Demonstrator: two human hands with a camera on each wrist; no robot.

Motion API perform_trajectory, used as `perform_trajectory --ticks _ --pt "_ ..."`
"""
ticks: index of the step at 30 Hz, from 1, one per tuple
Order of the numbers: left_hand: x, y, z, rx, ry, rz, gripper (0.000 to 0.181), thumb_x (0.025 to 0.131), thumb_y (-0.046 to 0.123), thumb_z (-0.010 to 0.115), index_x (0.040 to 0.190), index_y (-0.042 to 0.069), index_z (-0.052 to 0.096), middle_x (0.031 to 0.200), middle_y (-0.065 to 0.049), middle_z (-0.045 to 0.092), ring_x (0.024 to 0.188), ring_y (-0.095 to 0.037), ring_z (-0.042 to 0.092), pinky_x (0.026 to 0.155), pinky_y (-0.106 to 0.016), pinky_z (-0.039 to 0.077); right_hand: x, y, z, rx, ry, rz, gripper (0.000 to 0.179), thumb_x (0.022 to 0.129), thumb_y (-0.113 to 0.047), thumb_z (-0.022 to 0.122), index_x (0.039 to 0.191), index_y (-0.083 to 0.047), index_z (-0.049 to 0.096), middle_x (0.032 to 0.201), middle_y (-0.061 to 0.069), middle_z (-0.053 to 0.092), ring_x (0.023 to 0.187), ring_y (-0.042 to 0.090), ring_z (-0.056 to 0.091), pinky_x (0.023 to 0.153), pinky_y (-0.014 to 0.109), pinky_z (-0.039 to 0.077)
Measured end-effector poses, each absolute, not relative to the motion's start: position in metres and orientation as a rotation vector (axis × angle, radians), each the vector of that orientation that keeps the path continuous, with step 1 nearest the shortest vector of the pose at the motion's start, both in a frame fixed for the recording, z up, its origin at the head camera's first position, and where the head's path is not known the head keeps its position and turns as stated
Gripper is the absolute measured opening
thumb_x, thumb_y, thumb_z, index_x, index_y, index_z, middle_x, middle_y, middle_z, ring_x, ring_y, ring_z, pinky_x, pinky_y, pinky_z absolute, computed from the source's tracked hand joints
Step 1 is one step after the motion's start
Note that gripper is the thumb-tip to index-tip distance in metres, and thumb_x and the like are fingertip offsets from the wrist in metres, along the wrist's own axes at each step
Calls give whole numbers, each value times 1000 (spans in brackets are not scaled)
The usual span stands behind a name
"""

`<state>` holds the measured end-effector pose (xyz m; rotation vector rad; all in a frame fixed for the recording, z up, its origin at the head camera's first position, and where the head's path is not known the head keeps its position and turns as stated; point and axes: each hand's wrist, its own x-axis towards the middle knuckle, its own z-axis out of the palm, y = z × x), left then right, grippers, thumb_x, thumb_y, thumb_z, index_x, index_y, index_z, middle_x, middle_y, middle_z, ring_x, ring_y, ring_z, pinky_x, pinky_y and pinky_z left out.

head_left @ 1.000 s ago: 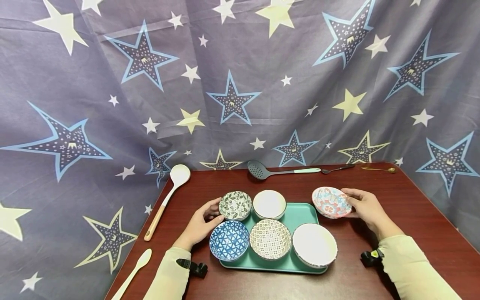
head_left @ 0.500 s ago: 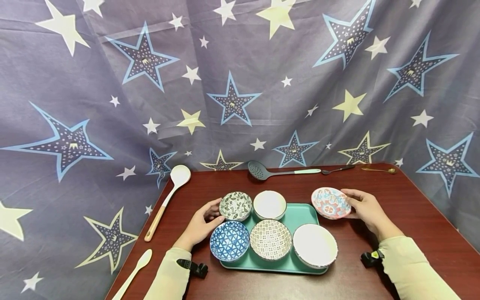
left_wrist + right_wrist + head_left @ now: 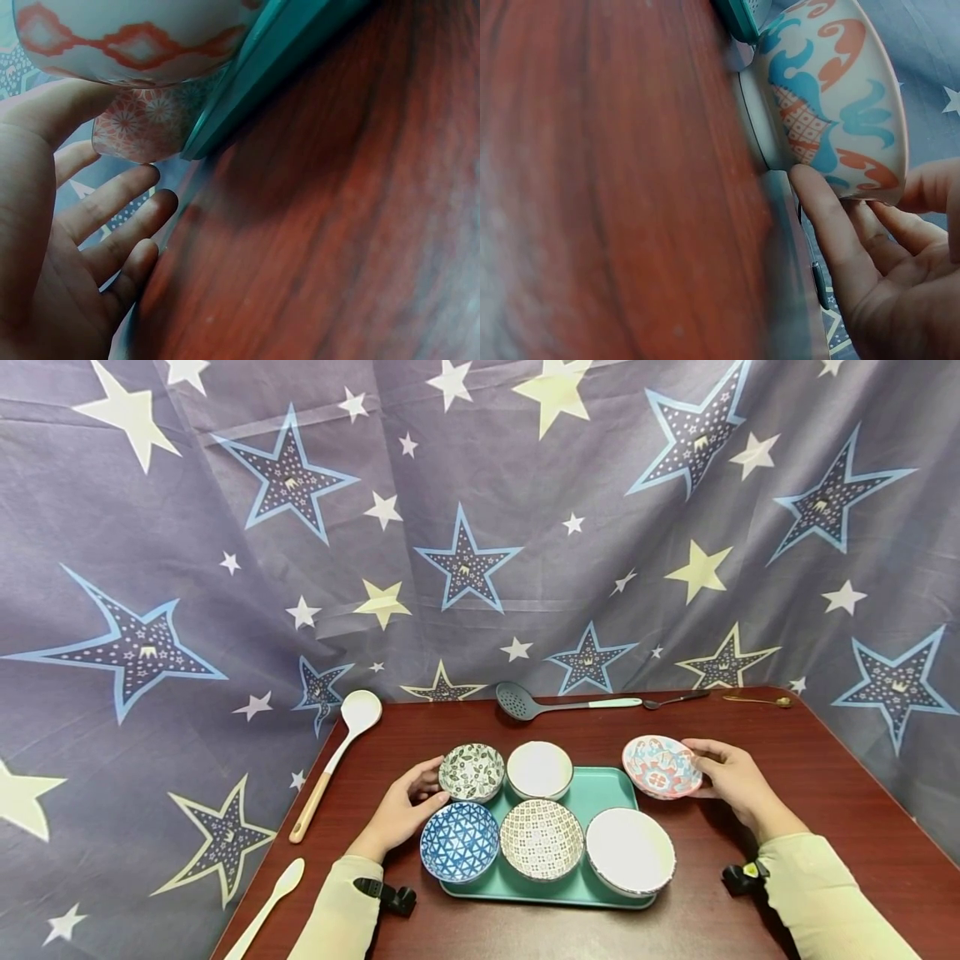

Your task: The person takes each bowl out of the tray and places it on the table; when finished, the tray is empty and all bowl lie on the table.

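In the head view my right hand [image 3: 731,777] grips the right side of a bowl [image 3: 660,767] with a red, white and blue pattern. That bowl stands just right of the green tray [image 3: 611,787] and tips a little. One finger reaches low on its patterned outside [image 3: 832,105] in the right wrist view. My left hand [image 3: 405,806] rests at the tray's left, thumb and index finger touching the side of a green leaf-patterned bowl [image 3: 471,772]. Its other fingers are loosely spread in the left wrist view, below that bowl's pink flowered outside [image 3: 146,124].
The tray also bears a blue bowl [image 3: 459,842], a cream bowl [image 3: 538,768], a checked bowl [image 3: 542,839] and a white bowl [image 3: 630,850]. Behind lie a slotted spoon [image 3: 517,702] and two small spoons. A ladle [image 3: 360,710] and a pale spoon [image 3: 287,878] lie left.
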<state>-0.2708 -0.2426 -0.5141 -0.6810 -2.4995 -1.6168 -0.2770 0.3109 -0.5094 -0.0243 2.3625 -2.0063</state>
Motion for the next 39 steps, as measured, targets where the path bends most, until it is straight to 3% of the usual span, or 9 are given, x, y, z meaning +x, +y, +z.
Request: perform_trajectory --ticks 14,17,24,27,33,39 --pt "-273 -243 -517 -668 -2501 -1623 61 98 10 75 153 3 51 126 -24 69 111 -43 65 89 -45 50 -278 311 -510 -10 2402 -1983 47 108 -6 49 150 13 44 120 15 63 88 11 67 72 37 62" --pt "-273 -243 -518 -664 -2505 -1624 61 98 11 75 153 3 51 127 -24 69 112 -43 65 89 -46 50 -280 312 -509 -8 2462 -1940 46 107 -7 51 149 13 46 122 15 64 89 7 66 73 32 61" --pt "-273 -243 -518 -679 -2500 -1625 60 98 10 75 153 2 51 126 -25 68 112 -43 66 89 -46 50 -284 308 -497 -90 2732 -1830 41 105 -8 56 141 12 57 128 31 66 95 -4 63 77 17 53" --pt "-272 -243 -517 -686 -2498 -1623 60 98 10 75 153 1 51 126 -26 68 112 -44 65 89 -47 50 -285 302 -487 -116 2874 -1726 36 105 -11 59 136 8 63 127 29 68 96 -9 60 77 13 48" --pt "-270 -243 -513 -684 -2499 -1626 60 98 10 74 153 0 50 127 -28 67 112 -46 64 90 -48 50 -289 288 -467 -163 2868 -1704 36 107 -15 60 137 4 64 131 26 68 100 -11 57 81 13 48" --pt "-279 -247 -525 -671 -2524 -1618 61 99 11 74 153 1 50 128 -27 67 113 -45 64 91 -52 49 -295 270 -451 -258 2702 -1822 37 107 -13 60 139 6 61 135 28 64 107 -4 64 90 19 52"
